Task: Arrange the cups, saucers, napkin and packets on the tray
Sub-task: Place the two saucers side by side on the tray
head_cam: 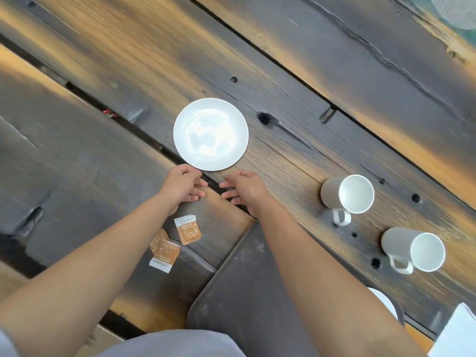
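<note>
White round ceramic saucer (210,134) lies flat and bare on the dark weathered plank table (334,73), out past the far corner of the tray, its left rim overhanging a gap between two planks. Open wood surrounds it on the far and right sides. At its near edge sit both hands. The left hand (181,185) is just beside the rim with loosely curled fingers and nothing in it; whether it touches the rim I cannot tell. The right hand (246,189) lies apart from the saucer, fingers spread and nearly straight, also holding nothing. Under the right forearm runs the dark rectangular tray (247,292) with rounded corners, most of its surface bare. Just left of the tray, three tan and white paper packets (187,230) lie on the wood, two of them overlapping. Well to the right of the saucer, two pale grey ceramic cups (347,194) stand apart from each other on the table, handles turned toward the person, with free wood between them and the tray's edge. A second white saucer (383,302) shows at the tray's right corner, mostly hidden behind the forearm, and a white folded napkin (461,333) lies beyond it at the picture's corner. Planks carry knot holes, cracks and warm orange streaks.
</note>
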`<move>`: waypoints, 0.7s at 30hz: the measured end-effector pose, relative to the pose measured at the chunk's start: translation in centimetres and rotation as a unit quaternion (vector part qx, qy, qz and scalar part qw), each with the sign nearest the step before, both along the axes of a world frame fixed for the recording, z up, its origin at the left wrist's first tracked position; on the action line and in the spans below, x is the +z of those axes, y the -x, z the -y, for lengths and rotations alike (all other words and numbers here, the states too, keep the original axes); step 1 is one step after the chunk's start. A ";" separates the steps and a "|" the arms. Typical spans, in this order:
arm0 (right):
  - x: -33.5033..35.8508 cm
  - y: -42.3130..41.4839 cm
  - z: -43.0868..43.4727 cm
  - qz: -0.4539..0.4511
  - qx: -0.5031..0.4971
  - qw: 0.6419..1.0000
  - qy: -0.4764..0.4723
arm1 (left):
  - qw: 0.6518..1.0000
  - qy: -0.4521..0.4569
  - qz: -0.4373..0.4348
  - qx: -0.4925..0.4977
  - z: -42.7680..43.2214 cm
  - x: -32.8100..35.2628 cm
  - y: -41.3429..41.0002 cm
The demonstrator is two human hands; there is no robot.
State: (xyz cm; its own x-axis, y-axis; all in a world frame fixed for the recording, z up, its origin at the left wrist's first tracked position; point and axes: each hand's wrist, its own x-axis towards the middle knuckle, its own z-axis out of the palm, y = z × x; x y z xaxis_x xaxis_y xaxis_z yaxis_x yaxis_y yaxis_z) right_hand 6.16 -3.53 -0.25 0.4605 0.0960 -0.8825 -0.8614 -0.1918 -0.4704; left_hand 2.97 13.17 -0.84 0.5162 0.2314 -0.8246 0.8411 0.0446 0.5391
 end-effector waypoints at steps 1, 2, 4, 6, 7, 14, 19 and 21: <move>-0.1 -0.1 -0.1 -0.001 -0.002 1.000 -0.005 | 1.000 0.007 0.000 0.001 -0.1 0.1 -0.1; -0.1 -0.2 -0.2 -0.002 -0.005 1.000 -0.009 | 1.000 0.014 0.000 0.006 -0.2 0.1 -0.2; -0.1 -0.5 -0.4 -0.003 -0.017 1.000 -0.019 | 0.999 0.027 -0.002 0.026 -0.3 0.2 -0.4; -0.2 -0.7 -0.7 -0.002 -0.030 0.999 -0.021 | 0.998 0.041 -0.001 0.049 -0.3 0.2 -0.5; -0.2 -0.9 -0.8 0.000 -0.035 0.999 -0.021 | 0.997 0.046 0.002 0.061 -0.2 0.2 -0.6; -0.2 -1.3 -0.8 0.022 -0.053 0.998 -0.010 | 0.996 0.014 0.020 0.080 0.4 -0.2 -0.6; 0.4 -1.1 0.0 0.027 -0.065 0.998 0.002 | 0.998 0.019 0.006 0.058 0.6 0.3 -0.4; 0.8 -0.7 0.3 0.029 -0.066 0.997 0.012 | 0.999 0.030 -0.003 0.040 0.8 0.5 0.1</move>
State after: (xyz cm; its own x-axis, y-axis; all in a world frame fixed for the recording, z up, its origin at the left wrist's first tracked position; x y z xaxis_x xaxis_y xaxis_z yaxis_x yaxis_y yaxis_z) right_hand 6.91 -3.84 0.51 0.5176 0.0096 -0.8556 -0.8516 -0.0907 -0.5162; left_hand 2.91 12.41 -0.30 0.4937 0.2214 -0.8410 0.8363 0.1442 0.5290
